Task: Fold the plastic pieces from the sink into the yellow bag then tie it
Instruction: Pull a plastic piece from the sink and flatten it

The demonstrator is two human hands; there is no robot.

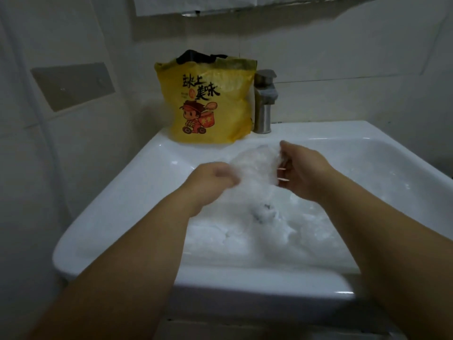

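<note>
My left hand (215,176) and right hand (297,171) both grip one crinkly clear plastic piece (255,168) over the white ceramic sink (117,200). Printed yellow plastic bag (208,101) stands behind, upright.

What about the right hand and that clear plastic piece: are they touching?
Touching. Head view shows the right hand pinching the plastic piece above the sink.

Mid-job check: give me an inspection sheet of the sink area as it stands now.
Surface: white sink, with loose clear plastic pieces in the basin.
Job's things: yellow bag upright on the back ledge, something black at its top; one plastic piece held above the basin.
Clutter: nothing seen.
Hands: left hand (blurred) and right hand both grip the plastic piece.
Cables: nothing seen.
Surroundings: metal faucet right of the bag; tiled wall behind.
</note>
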